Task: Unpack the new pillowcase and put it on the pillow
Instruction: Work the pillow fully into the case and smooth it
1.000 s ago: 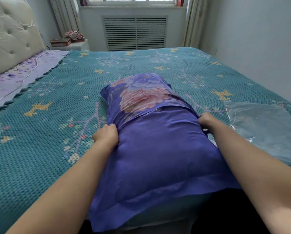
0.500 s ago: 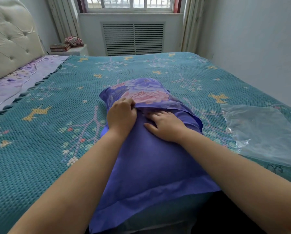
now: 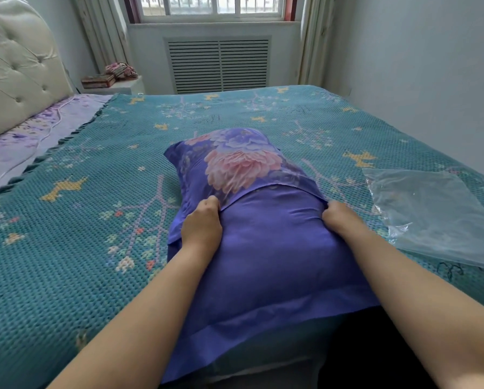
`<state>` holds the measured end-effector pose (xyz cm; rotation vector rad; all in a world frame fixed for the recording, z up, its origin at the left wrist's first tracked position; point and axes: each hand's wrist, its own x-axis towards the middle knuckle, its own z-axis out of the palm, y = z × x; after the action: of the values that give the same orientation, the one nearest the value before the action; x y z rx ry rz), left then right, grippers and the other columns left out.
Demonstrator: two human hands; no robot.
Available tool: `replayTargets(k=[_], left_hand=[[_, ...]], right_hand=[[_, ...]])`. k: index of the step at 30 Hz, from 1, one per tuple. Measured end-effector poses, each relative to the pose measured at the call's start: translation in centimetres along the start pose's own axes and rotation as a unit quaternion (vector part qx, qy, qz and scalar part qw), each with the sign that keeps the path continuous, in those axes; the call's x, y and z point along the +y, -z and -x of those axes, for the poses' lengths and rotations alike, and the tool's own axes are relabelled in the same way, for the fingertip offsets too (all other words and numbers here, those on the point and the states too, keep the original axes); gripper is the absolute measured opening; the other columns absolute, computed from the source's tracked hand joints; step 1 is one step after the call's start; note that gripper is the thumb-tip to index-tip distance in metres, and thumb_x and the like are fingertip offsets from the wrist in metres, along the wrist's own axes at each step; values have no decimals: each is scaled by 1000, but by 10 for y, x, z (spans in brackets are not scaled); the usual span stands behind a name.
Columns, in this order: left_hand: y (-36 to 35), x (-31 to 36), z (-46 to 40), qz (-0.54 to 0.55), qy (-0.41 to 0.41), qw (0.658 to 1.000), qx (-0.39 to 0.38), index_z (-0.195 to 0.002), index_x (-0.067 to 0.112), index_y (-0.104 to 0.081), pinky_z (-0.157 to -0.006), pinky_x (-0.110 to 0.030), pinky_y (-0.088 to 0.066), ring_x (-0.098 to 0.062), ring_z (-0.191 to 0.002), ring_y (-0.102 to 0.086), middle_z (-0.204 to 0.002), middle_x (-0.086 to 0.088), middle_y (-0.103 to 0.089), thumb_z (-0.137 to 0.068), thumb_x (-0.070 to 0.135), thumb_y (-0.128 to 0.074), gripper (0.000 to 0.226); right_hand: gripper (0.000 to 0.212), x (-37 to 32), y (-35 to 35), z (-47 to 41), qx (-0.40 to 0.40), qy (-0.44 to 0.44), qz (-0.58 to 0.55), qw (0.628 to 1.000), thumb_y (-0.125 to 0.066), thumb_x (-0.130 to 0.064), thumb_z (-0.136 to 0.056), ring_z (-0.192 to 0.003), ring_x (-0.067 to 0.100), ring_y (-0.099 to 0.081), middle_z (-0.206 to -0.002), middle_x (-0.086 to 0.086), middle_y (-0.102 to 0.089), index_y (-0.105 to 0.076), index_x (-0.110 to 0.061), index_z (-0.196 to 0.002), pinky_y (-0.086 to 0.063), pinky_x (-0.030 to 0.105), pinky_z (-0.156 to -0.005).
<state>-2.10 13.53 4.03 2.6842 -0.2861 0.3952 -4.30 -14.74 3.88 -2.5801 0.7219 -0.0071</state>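
Pillow (image 3: pixel 266 248) lying lengthwise on the bedspread (image 3: pixel 95 192), at the near edge of the bed, roughly midway along it, near end overhanging toward the wearer. Pillowcase (image 3: pixel 241 164) on the pillow: floral face over the far end, plain purple panel over the near body, a diagonal fabric edge crossing between the two hands. Left hand (image 3: pixel 203 224) at the pillow's left flank, fingers curled and tucked under that floral edge, pinching cloth. Right hand (image 3: pixel 337 213) at the right flank, clenched on the fabric edge there; fingertips hidden beneath the cloth, so exact purchase not determinable. Empty clear plastic bag (image 3: pixel 437 214) lying flat toward the right edge of the bed, apart from the pillow; unpacking judged complete. Step in hand, as judged: seating the overlap flap and drawing the case square over the filling. Recommended: pull both sides evenly and together, toward the near end, to avoid skewing the seam line; keep the grip on the hem rather than the thin face cloth; push the filling into the far corners before smoothing. Wrinkles visible near the right hand, suggesting uneven tension there. Risk: overhanging near end may slide off the bed edge under a hard tug; weight best kept on the mattress. Task judged close to finished.
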Motion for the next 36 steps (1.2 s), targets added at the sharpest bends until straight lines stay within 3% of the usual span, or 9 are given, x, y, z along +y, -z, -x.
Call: replayTargets(k=[4, 8, 11, 17, 21, 24, 27, 33, 36], left_hand=[[4, 1, 0, -21, 47, 996, -70, -106, 3, -41, -76, -44, -40, -47, -104, -56, -115, -26, -58, -91, 5, -31, 18], [10, -10, -5, 23, 152, 978, -143, -119, 0, -47, -94, -42, -38, -39, -118, -51, -126, -23, -55, -96, 43, -29, 52], [4, -13, -2, 52, 185, 965, -178, -126, -2, -44, -99, -40, -36, -37, -124, -48, -132, -25, -52, -91, 64, -27, 77], [1, -11, -9, 185, 196, 949, -163, -135, -1, -35, -102, -39, -35, -37, -128, -44, -139, -25, -45, -92, 57, -37, 72], [0, -10, -14, 206, 134, 952, -182, -139, 4, -36, -99, -33, -36, -31, -129, -45, -142, -18, -45, -94, 51, -40, 66], [0, 3, -20, 237, 76, 958, -143, -136, 14, -43, -100, -31, -40, -25, -122, -52, -135, -9, -53, -90, 42, -55, 56], [13, 17, -29, 254, 47, 966, 27, -117, 17, -57, -85, -32, -48, -23, -96, -65, -108, -5, -67, -90, 31, -56, 30], [17, -3, -36, 170, -58, 969, 172, -110, 11, -61, -89, -36, -44, -29, -100, -58, -106, -9, -63, -85, 14, -56, 26], [8, -7, -44, 121, -70, 982, 126, -121, 16, -57, -97, -40, -42, -29, -115, -50, -121, -5, -60, -85, 18, -57, 36]], right_hand=[[27, -23, 21, -8, 181, -8, -169, 969, -43, -21, -92, -111, 37, -53, -124, 21, -54, -54, -6, -113, -41, 40, -90], [98, -27, 10, -26, -163, -62, -286, 942, -39, -79, -77, -130, 30, -44, -143, 17, -44, -41, -3, -139, -29, 39, -113], [97, -16, -8, -24, -287, -77, -363, 883, -47, -83, -65, -114, 25, -54, -130, 10, -57, -51, -13, -132, -39, 37, -102], [41, -64, 17, -12, -65, 70, -470, 877, -76, -33, -77, -93, 18, -63, -96, 11, -70, -71, -4, -104, -49, 33, -84], [34, -144, 88, 3, 214, 295, -121, 923, -48, -36, -86, -96, 29, -66, -102, 10, -72, -68, -18, -107, -49, 36, -80], [29, -207, 114, 26, 332, 430, 163, 824, -38, -22, -94, -94, 37, -63, -106, 12, -66, -57, -19, -115, -39, 37, -68], [29, -228, 104, 32, 300, 480, 295, 769, -37, -9, -94, -99, 34, -63, -114, 10, -60, -57, -13, -115, -34, 36, -66], [28, -185, 22, 4, -34, 325, 241, 914, -51, -41, -91, -100, 24, -65, -102, 3, -70, -67, -20, -99, -44, 29, -75], [36, -172, 3, -15, 62, 308, 107, 943, -46, -45, -94, -117, 27, -54, -127, 6, -59, -60, -23, -118, -43, 37, -90]])
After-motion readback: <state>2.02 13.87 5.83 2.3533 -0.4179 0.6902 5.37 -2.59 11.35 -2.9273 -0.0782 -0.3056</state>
